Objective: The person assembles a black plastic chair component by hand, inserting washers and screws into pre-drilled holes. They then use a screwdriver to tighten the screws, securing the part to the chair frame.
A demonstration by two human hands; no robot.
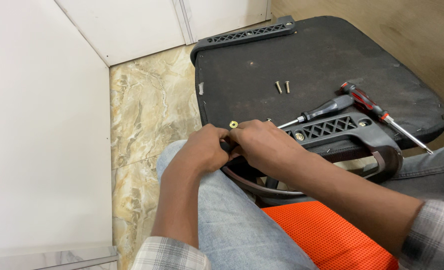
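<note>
- Across the lap lies an upturned seat base (332,60); far armrest bracket (247,34) looks fitted, near bracket (339,127) shows one screw in.
- Left hand (204,150) and right hand (264,145) press together, clamped on something dark at its left end.
- Two screwdrivers (327,108) lie right.
- Two loose screws (282,87) and a washer (233,124) wait.

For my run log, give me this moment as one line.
left hand and right hand: together at armrest end | seat base: two screws, two screwdrivers, washer
</note>
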